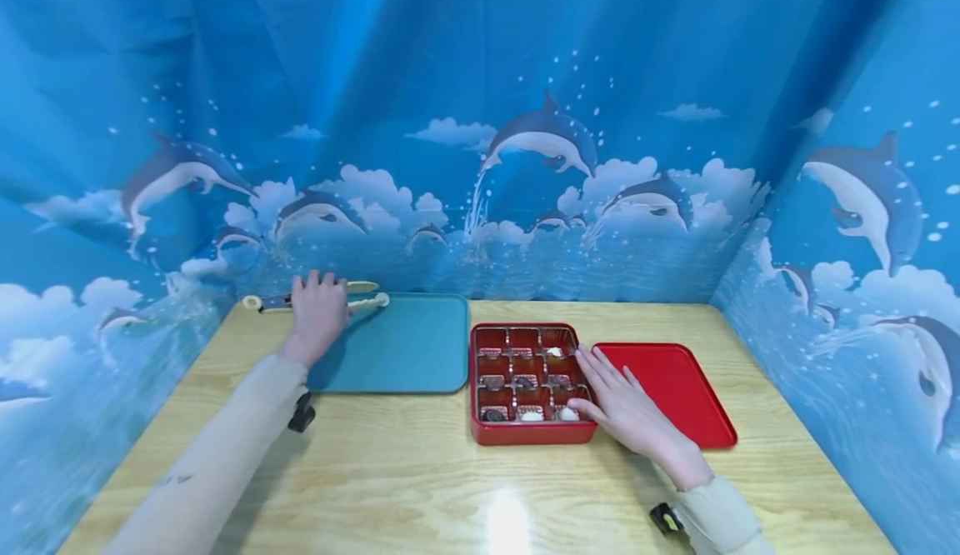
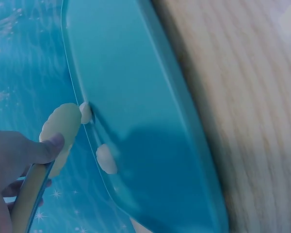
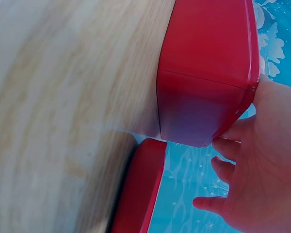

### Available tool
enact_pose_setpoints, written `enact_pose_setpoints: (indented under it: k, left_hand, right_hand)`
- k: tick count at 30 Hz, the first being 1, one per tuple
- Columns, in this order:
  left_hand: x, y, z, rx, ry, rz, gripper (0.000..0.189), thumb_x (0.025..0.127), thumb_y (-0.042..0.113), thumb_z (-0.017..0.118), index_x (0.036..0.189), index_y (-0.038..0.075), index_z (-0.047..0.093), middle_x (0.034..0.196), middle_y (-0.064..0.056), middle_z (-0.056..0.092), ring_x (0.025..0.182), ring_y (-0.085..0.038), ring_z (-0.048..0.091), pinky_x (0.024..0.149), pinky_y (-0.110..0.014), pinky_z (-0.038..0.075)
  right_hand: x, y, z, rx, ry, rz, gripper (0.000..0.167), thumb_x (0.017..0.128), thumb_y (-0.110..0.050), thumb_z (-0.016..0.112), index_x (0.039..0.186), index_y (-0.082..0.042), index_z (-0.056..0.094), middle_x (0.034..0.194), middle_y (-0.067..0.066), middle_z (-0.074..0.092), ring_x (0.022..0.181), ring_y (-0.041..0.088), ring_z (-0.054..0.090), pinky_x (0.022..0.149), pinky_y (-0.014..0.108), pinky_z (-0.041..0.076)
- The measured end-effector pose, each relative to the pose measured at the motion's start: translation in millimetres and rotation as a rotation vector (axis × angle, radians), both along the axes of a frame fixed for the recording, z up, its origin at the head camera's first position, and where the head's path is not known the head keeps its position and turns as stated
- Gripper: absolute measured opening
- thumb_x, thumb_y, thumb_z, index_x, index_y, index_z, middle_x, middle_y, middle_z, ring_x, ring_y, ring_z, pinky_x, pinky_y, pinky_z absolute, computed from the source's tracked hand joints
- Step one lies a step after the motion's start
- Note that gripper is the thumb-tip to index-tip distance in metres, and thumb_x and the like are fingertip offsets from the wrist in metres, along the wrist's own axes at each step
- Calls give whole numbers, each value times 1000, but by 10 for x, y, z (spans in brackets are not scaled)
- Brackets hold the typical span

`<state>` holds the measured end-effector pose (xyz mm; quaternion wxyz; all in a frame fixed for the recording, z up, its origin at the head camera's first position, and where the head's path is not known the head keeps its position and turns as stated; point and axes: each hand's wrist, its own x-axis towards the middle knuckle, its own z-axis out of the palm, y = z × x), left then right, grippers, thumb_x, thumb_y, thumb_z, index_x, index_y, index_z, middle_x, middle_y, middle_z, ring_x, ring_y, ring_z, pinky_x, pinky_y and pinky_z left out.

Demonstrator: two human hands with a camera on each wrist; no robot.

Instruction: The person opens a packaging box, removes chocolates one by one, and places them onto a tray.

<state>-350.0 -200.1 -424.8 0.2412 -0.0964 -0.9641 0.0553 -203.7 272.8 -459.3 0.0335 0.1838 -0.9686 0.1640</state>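
My left hand [image 1: 318, 313] grips a pair of tongs [image 1: 363, 287] with pale, scalloped ends, held over the back left of a teal tray [image 1: 412, 355]. In the left wrist view one broad tong end [image 2: 63, 126] shows beyond the thumb, close to a small white piece [image 2: 85, 112] at the tray's rim. A second white piece [image 2: 106, 159] lies on the tray nearby. My right hand [image 1: 630, 413] rests along the right rim of a red box [image 1: 532, 432], its fingers stretched out. A clear divided insert fills the box; some compartments hold white or dark pieces.
A red lid [image 1: 682, 388] lies flat on the wooden table [image 1: 390, 472], right of the box and partly behind my right hand. The teal tray sits close along the box's left side. A blue dolphin-print curtain [image 1: 420, 80] hangs behind the table and at both sides.
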Motion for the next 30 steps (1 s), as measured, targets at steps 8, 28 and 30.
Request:
enact_pose_setpoints:
  k: [8, 28, 30]
  left_hand:
    - [-74, -9, 50, 116, -212, 104, 38, 86, 36, 82, 94, -1, 75, 99, -24, 67, 103, -46, 56, 92, -62, 39]
    - [-109, 63, 31, 166, -333, 138, 34, 90, 35, 77, 82, 3, 73, 102, -25, 67, 100, -47, 55, 89, -61, 39]
    - [-102, 56, 11, 147, -279, 119, 31, 88, 33, 79, 84, 3, 73, 100, -23, 68, 98, -45, 55, 87, -60, 39]
  right_hand:
    - [-13, -14, -21, 10, 12, 9, 82, 100, -51, 57, 160, -4, 26, 166, 16, 25, 152, 42, 20, 116, 67, 21]
    - [7, -15, 13, 11, 1, 3, 82, 100, -50, 57, 160, -4, 26, 166, 16, 25, 152, 42, 21, 116, 67, 20]
    - [11, -13, 17, 13, 3, 1, 82, 100, -50, 57, 160, -3, 26, 165, 17, 25, 152, 42, 21, 116, 67, 20]
